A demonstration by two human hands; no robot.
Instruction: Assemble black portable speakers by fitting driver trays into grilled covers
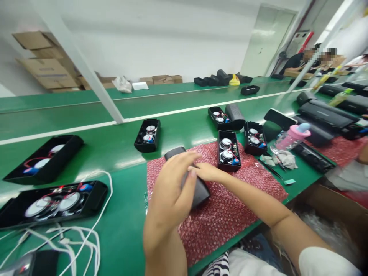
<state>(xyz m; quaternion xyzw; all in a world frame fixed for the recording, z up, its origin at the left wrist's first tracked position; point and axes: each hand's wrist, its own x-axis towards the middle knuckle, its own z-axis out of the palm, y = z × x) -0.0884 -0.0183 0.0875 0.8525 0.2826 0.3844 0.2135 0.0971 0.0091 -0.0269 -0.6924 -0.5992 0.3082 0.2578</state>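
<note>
A dark grey speaker casing (200,194) lies slantwise on red bubble wrap (212,226), its middle covered by my hands. My left hand (171,188) arches over it from the left, fingers stretched forward and thumb apart. From the right, my right hand (205,171) reaches in with bent fingers closed at the casing's edge. Its fingertips are partly hidden behind my left thumb. Just right of my hands stands an open speaker box (228,151) with two round drivers and red wires.
More open speaker boxes (148,135) stand on the green bench (120,180). White cables (77,239) tangle at lower left. A pink-lidded bottle (290,138), a phone (280,118) and tweezers (271,170) lie to the right. Co-workers (301,61) sit at the far right.
</note>
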